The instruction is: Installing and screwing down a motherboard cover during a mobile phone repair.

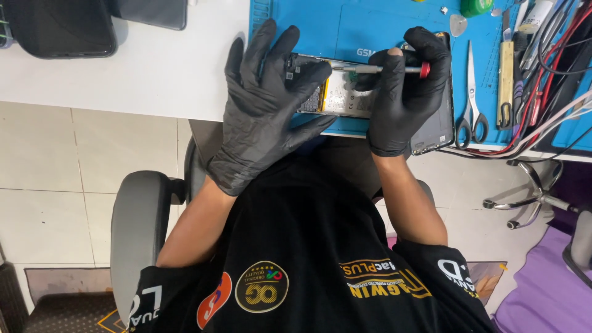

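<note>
Two hands: both in black gloves, over an opened smartphone with a yellowish battery (336,92) showing.
Left hand (265,105): fingers spread, lying flat on the phone's left end, pinning it down.
Right hand (407,86): pinched around a slim metal screwdriver with a red cap (385,69), lying sideways over the phone's middle.
Phone spot: on the blue work mat (320,24), near the white desk's (154,68) front edge.
Nearby: black-handled scissors (472,98) just right of the phone, tangle of cables (555,74) further right.

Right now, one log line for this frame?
left hand: steadies opened phone | right hand: holds screwdriver, tip on phone | surface: blue mat | nearby: scissors
</note>
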